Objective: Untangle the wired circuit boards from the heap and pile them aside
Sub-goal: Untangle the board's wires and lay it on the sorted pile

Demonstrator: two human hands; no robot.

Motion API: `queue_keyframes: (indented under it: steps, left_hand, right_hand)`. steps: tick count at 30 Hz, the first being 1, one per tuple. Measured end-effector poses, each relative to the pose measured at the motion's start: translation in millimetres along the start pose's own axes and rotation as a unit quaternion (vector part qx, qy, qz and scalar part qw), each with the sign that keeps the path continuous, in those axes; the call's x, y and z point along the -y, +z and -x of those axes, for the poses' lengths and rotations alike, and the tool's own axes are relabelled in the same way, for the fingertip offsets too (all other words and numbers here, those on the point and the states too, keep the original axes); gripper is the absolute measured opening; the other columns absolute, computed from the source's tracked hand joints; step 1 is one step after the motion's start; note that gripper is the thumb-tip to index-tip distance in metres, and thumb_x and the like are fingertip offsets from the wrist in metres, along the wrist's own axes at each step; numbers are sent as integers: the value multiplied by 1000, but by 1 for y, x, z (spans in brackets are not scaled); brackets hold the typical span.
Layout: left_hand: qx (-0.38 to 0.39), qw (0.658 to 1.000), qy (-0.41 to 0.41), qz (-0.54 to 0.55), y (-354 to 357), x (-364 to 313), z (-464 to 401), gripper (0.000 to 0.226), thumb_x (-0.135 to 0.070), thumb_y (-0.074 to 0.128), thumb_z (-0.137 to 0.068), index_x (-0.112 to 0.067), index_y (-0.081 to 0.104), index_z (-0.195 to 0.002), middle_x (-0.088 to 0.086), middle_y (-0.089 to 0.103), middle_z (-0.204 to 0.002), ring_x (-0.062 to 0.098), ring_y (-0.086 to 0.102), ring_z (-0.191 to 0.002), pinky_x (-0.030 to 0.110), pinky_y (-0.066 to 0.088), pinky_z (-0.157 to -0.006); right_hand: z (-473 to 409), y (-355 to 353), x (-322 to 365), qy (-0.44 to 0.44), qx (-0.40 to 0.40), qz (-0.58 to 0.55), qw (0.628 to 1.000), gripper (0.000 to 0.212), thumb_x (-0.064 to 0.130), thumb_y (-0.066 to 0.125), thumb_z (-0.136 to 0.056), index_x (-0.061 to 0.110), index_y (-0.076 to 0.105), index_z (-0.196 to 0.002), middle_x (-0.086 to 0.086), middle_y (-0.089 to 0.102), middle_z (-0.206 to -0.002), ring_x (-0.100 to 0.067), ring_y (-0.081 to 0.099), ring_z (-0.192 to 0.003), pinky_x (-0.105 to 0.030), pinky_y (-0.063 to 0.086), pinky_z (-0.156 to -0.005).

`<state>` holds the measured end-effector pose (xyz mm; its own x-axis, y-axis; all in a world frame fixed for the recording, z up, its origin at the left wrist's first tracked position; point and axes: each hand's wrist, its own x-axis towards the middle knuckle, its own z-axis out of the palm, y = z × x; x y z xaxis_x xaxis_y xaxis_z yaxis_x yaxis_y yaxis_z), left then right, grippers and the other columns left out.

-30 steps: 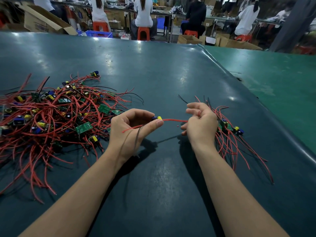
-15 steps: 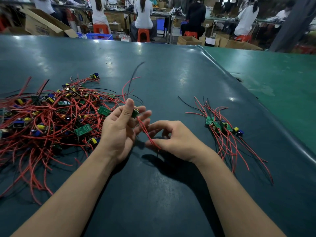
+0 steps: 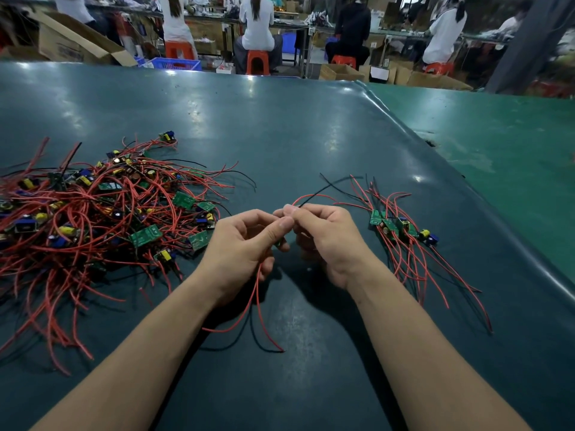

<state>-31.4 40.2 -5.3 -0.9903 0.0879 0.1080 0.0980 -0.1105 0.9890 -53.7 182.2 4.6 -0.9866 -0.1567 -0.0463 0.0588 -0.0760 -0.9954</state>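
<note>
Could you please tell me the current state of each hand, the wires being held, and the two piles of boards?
Left hand: pinching the held wires.
Right hand: pinching the same wires.
Held wires: hanging toward the table.
Heap: tangled, on the left.
Sorted pile: laid aside, on the right.

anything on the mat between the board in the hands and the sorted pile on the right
Nothing visible does. Both the left hand and the right hand pinch the wired board mid-mat, and only bare mat lies between them and the sorted pile. The tangled heap sits on the opposite side.
</note>
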Motion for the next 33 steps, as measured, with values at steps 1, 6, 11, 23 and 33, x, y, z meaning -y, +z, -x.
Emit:
queue_keyframes:
  steps: [1, 6, 11, 23, 33]
  left_hand:
    - [2, 1000, 7, -7, 1, 0, 0, 25, -31, 71, -77, -6, 66, -82, 8, 64, -62, 13, 46, -34, 17, 34, -33]
    - [-17, 997, 42, -62, 4, 4, 1, 28, -18, 72, -83, 7, 61, -82, 0, 67, -61, 15, 49, -33, 18, 37, -33]
    - [-12, 989, 59, -137, 4, 7, 2, 13, -13, 75, -84, -4, 65, -80, 6, 65, -66, 16, 54, -35, 21, 41, -35]
    - [-3, 998, 26, -56, 2, 3, 0, 22, -14, 72, -85, -5, 59, -70, 9, 62, -54, 14, 47, -35, 19, 39, -38]
    - [39, 998, -1, -45, 0, -1, 4, 22, -19, 73, -81, -4, 60, -72, 10, 64, -56, 15, 47, -36, 17, 38, -39]
  right_hand:
    - [0, 0, 0, 8, 2, -4, 1000, 20, 21, 62, -95, 10, 75, -85, 8, 47, -52, -5, 35, -42, -16, 26, -39]
    - [3, -1, 3, 28, 31, 2, 999, 31, 26, 58, -98, -2, 72, -100, -1, 58, -61, -3, 42, -40, -14, 31, -38]
    - [7, -9, 9, 46, 95, 105, 989, 37, 26, 47, -103, 14, 61, -71, 10, 43, -46, -2, 33, -35, -14, 24, -35]
    - [-11, -17, -3, -25, -91, 156, 983, 32, 27, 52, -100, 14, 74, -80, 12, 41, -50, -4, 34, -42, -22, 27, -49]
    - [-10, -20, 0, -51, -155, 78, 983, 13, 17, 61, -95, 22, 72, -91, 8, 67, -69, -8, 52, -49, -19, 36, -40]
